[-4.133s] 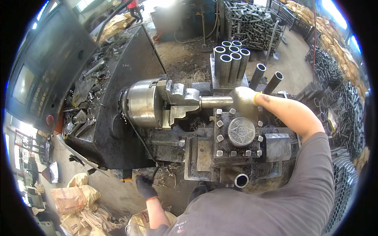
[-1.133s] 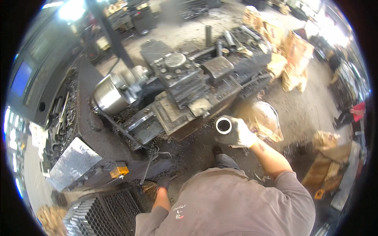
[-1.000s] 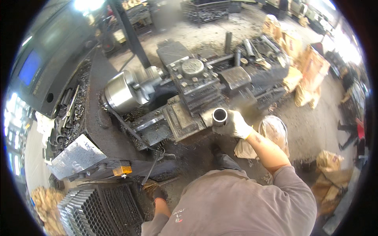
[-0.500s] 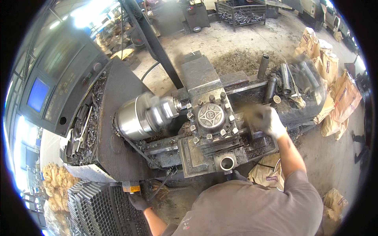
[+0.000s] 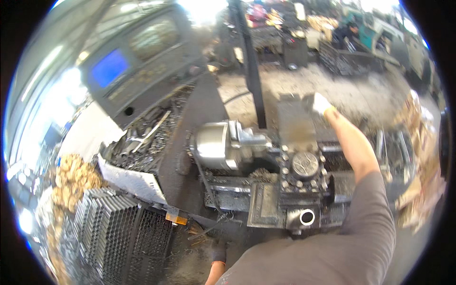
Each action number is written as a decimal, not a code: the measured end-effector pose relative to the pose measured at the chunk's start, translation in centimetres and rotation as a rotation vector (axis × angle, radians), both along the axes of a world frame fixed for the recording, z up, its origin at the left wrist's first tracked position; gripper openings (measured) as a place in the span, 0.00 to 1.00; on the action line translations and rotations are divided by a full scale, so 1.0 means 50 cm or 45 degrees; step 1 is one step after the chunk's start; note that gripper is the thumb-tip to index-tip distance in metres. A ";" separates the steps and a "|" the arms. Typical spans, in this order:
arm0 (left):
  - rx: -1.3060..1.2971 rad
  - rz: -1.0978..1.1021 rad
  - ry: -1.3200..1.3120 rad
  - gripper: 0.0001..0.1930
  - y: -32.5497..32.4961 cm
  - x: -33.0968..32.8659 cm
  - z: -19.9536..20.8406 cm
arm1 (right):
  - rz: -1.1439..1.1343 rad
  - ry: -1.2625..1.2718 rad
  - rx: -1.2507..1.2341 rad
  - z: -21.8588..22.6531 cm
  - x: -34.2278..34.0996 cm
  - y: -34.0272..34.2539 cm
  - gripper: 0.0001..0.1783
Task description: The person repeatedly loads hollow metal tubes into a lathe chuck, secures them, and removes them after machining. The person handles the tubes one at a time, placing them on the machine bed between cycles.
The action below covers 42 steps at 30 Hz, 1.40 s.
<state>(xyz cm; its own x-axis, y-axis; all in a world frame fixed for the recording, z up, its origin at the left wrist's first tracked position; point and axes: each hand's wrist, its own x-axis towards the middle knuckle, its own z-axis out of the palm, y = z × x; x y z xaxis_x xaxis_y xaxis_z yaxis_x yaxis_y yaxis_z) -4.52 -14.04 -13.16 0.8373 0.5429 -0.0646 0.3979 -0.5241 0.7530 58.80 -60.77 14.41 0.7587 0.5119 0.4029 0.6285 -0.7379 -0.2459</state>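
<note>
My right hand (image 5: 323, 103), in a white glove, reaches far over the back of a lathe, past its grey cover plate (image 5: 295, 124). The glove is blurred, so I cannot tell whether it holds anything. Below my forearm sits the square tool post (image 5: 304, 164) with its bolts. To its left is the shiny chuck (image 5: 213, 145). A short steel tube (image 5: 307, 217) lies open-end-up at the front of the carriage. My left hand (image 5: 218, 252), in a dark glove, hangs low by the floor near the machine's base, its grip unclear.
A control panel with a blue screen (image 5: 110, 68) stands at the upper left above a tray of metal swarf (image 5: 142, 142). A wire crate of steel tubes (image 5: 114, 232) is at the lower left. A dark post (image 5: 249, 61) rises behind the lathe. Sacks (image 5: 422, 180) lie on the right.
My head has turned back over the lathe. My right hand carried a tube a second ago, then moved from the tubes at the right to the far side of the machine.
</note>
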 end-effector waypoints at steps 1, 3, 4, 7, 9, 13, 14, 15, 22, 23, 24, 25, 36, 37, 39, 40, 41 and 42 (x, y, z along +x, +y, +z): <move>0.037 -0.013 0.015 0.13 -0.037 0.025 0.043 | 0.292 -0.196 -0.233 0.005 -0.013 0.052 0.06; 0.161 -0.065 0.060 0.12 -0.097 0.092 0.144 | 0.339 0.128 -0.511 -0.010 -0.062 0.153 0.07; 0.219 -0.091 0.018 0.12 -0.120 0.129 0.195 | 0.476 0.254 -0.425 -0.012 -0.086 0.193 0.11; -0.018 -0.300 -0.213 0.13 -0.163 0.235 0.326 | 0.566 0.665 -0.578 -0.003 -0.151 0.299 0.23; 0.121 -0.450 -0.390 0.16 -0.179 0.290 0.385 | 0.400 0.814 -0.772 0.028 -0.188 0.337 0.29; 0.532 -0.617 -0.439 0.21 -0.205 0.369 0.460 | 0.244 0.976 -0.613 0.063 -0.244 0.353 0.32; 0.593 -0.628 -0.472 0.22 -0.212 0.391 0.475 | 0.241 0.946 -0.555 0.053 -0.250 0.350 0.32; 0.668 -0.663 -0.475 0.24 -0.219 0.417 0.488 | 0.300 0.779 -0.596 0.037 -0.249 0.351 0.31; 1.401 -0.806 -0.862 0.33 -0.280 0.727 0.508 | 1.024 0.276 -0.910 -0.073 -0.084 0.313 0.19; 1.412 -0.816 -0.855 0.33 -0.291 0.765 0.503 | 0.819 0.539 -0.719 -0.069 -0.066 0.308 0.19; 1.439 -0.808 -0.801 0.33 -0.301 0.794 0.498 | 0.704 0.683 -0.608 -0.065 -0.059 0.303 0.19; 1.368 -0.847 -0.737 0.31 -0.309 0.815 0.492 | 0.635 0.760 -0.559 -0.057 -0.057 0.300 0.19; 1.507 -0.692 -0.801 0.35 -0.288 0.845 0.430 | 0.403 0.772 -0.975 -0.017 -0.163 0.090 0.22; 1.426 -0.639 -0.905 0.34 -0.287 0.845 0.427 | 0.269 0.808 -0.554 0.004 -0.186 0.003 0.22; 1.342 -0.674 -0.903 0.32 -0.285 0.839 0.424 | 0.047 0.676 -0.358 0.029 -0.241 -0.096 0.24; 1.448 -0.684 -0.882 0.31 -0.285 0.833 0.423 | -0.089 0.435 -0.128 0.034 -0.275 -0.116 0.24; 1.432 -0.686 -0.816 0.29 -0.284 0.826 0.421 | -0.197 0.594 -0.007 0.056 -0.303 -0.143 0.27; 1.330 -0.727 -0.775 0.30 -0.285 0.819 0.420 | -0.406 0.554 -0.296 0.072 -0.318 -0.141 0.28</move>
